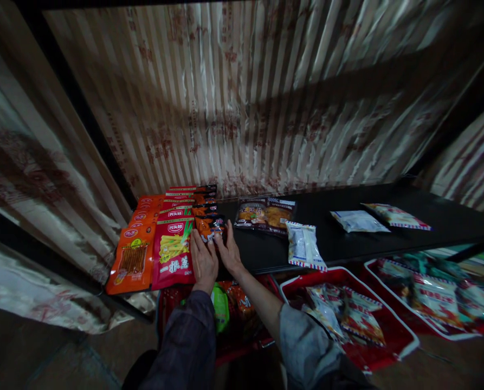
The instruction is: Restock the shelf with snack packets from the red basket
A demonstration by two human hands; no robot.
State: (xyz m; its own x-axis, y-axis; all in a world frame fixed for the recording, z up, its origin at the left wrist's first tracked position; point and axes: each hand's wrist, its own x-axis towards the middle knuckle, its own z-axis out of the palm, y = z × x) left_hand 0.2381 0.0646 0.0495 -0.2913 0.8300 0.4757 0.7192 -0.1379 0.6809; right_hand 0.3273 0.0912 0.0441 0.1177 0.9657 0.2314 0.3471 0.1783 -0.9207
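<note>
On the black shelf, my left hand lies with fingers extended along the near left side of a small orange and black snack bag. My right hand touches the same bag from its right, fingers spread. The bag is the front one of a row running back toward the curtain. Just left of it are overlapping red bags with a yellow picture, and beyond those a row of orange bags. Two brown packs lie to the right of my hands.
White and blue bags lie farther right on the shelf. Below its front edge stand red baskets with snack bags, one directly under my forearms. A striped curtain hangs behind, and a dark post rises at the left.
</note>
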